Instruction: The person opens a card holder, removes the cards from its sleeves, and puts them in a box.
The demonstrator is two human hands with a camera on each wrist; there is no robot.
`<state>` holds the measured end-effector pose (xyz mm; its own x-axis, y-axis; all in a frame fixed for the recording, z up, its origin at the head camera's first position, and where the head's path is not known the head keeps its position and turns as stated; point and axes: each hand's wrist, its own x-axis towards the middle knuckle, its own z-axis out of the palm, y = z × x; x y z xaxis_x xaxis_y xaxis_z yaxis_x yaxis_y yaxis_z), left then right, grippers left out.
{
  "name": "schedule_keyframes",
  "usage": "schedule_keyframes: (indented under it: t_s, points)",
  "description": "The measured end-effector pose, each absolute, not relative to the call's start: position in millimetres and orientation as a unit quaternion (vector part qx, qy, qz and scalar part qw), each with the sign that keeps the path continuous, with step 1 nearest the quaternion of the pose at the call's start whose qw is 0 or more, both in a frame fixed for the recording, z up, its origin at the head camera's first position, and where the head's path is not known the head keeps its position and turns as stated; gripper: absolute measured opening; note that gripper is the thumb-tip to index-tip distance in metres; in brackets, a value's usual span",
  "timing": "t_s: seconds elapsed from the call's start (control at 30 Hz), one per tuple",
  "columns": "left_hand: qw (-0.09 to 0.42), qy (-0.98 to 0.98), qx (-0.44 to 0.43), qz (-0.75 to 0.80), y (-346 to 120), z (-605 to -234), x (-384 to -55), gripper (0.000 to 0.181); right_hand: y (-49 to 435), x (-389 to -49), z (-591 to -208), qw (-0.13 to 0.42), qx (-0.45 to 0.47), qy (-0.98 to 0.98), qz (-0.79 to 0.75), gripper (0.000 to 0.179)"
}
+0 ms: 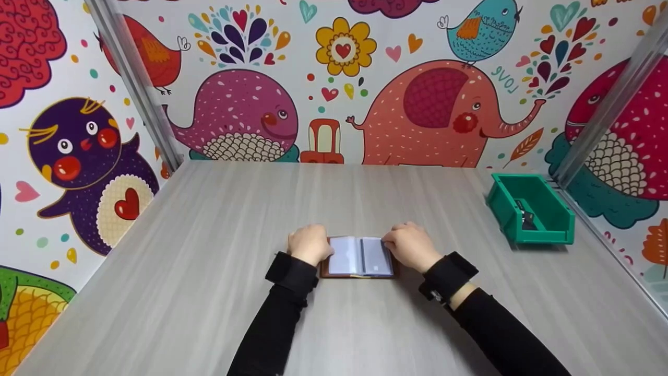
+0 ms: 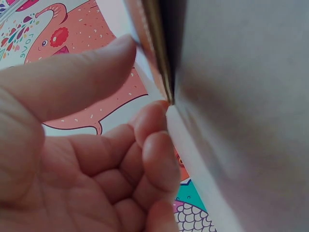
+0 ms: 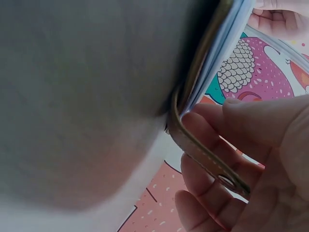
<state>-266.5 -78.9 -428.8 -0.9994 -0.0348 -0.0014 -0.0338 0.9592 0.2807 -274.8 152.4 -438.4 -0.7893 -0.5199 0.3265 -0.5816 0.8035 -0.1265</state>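
Card holder (image 1: 343,257) lies open on table (image 1: 209,313), betw. hands. L hand (image 1: 309,244) pinches L edge; R hand (image 1: 415,246) pinches R edge nr. strap (image 3: 199,151). Est. light; covers (image 1: 324,270) stiffish, sleeves (image 1: 376,258) prob. floppy, slippery. Rec. hold by cover edges.

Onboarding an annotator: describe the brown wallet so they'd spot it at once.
On the grey table, look between the two black wristbands. The brown wallet lies open there like a small book, pale pages showing. Unlike the deep green bin at right, it's thin, with a strap.
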Motion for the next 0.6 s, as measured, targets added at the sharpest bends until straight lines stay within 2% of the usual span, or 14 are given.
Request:
schedule_keyframes:
  t_s: [0.2,0.6]
  points:
    - [-0.005,-0.990,0.020,-0.139,-78.1,-428.2,-266.5,0.025,153.0,-274.1,-439.2,0.153,0.309,-0.933,0.102,0.008]
    - [-0.006,-0.991,0.022,-0.134,-78.2,-428.4,-267.0,0.025,152.9,-272.4,-438.5,0.148,0.322,-0.931,0.088,0.008]
